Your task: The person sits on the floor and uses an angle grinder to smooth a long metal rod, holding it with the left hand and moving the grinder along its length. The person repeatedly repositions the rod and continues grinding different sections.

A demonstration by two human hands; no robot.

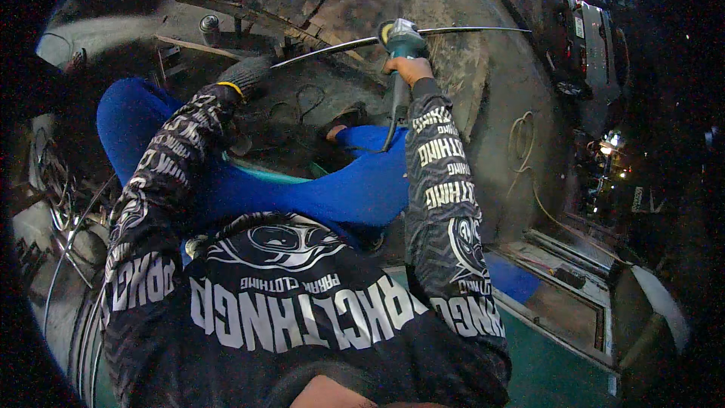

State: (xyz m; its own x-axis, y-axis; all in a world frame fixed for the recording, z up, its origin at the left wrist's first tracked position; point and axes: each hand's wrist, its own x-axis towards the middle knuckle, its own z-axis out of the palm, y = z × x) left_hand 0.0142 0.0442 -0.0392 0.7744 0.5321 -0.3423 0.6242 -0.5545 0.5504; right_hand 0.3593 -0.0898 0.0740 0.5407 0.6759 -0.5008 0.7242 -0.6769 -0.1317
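While the metal tube (328,51) runs across in front of you, above the dark floor and bowing slightly in the fisheye, its left end goes into your gloved left hand (245,75); its far end reaches out to the right. Left fingers: curled round the tube, though the dark glove hides their detail. The grinder (405,45), teal with a silver head, sits over the tube well along its length. Its yellowish disc (387,33) is right at the tube; contact, cannot tell. Your bare right hand (411,69) has its fingers wrapped round the grinder's body. A dark cord (391,136) hangs from the tool toward your blue trousers (302,196). Beyond the glove: a wooden strip (200,47), and a small can (209,29) upright. Off to the right, a pale looped hose (512,140); farther out, a parked vehicle (595,41).
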